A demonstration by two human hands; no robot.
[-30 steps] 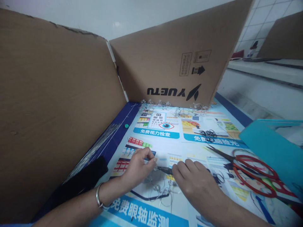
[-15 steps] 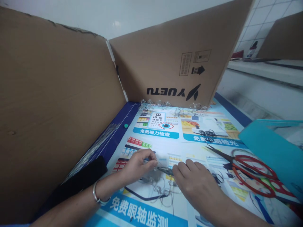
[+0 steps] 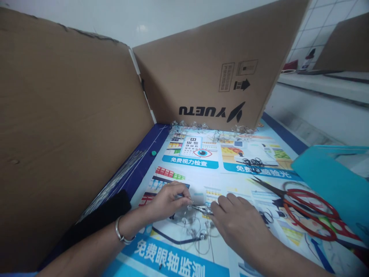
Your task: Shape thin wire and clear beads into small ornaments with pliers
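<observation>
My left hand (image 3: 174,200) is closed, thumb and forefinger pinching a thin wire strung with clear beads (image 3: 192,227). The beaded wire hangs in loose loops below the fingers, over the printed sheet. My right hand (image 3: 238,215) is wrapped round a pair of pliers (image 3: 201,209); their handles are hidden in the palm. The metal jaws point left and reach the wire right at my left fingertips. Whether the jaws grip the wire is too small to make out.
Red-handled scissors (image 3: 308,215) lie at right, beside a turquoise container (image 3: 331,184). Black loops (image 3: 253,163) sit further back. Clear beaded pieces (image 3: 193,126) line the foot of the cardboard panel (image 3: 213,77). At left are straight wires (image 3: 118,179), a black object (image 3: 100,217) and a green piece (image 3: 153,153).
The pliers have turned slightly, and their jaws look brighter and a little more spread. The hanging beaded loops have shifted a little. Both hands stay nearly in place.
</observation>
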